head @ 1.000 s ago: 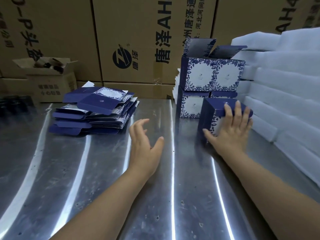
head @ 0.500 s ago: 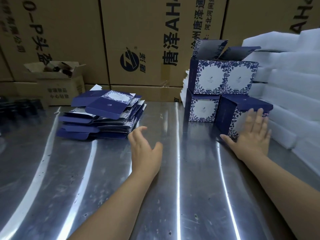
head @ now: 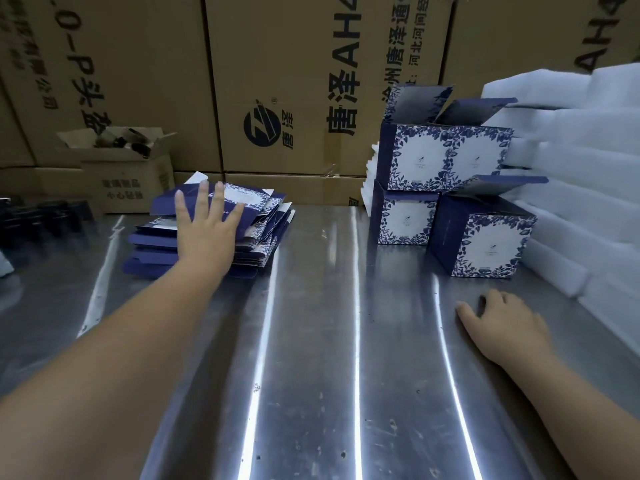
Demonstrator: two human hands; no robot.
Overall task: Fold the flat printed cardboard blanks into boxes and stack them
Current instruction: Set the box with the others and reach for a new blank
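A pile of flat blue-and-white printed blanks (head: 263, 223) lies at the back left of the steel table. My left hand (head: 206, 230) reaches over it, fingers spread and straight, lying on the top blank. At the back right stand folded boxes: a freshly placed box (head: 485, 244) with its lid flap up, a lower box (head: 405, 220) beside it, and two upper boxes (head: 446, 157) with open flaps on top. My right hand (head: 505, 323) rests on the table in front of the boxes, fingers loosely curled, holding nothing.
White foam sheets (head: 581, 161) are stacked along the right side. Large brown cartons (head: 294, 81) form a wall behind the table, and a small open carton (head: 124, 168) sits at the back left. Dark objects (head: 38, 220) lie at the far left edge.
My right hand has let go of the folded box and drawn back onto the table. My left hand has moved forward and left onto the pile of blanks.
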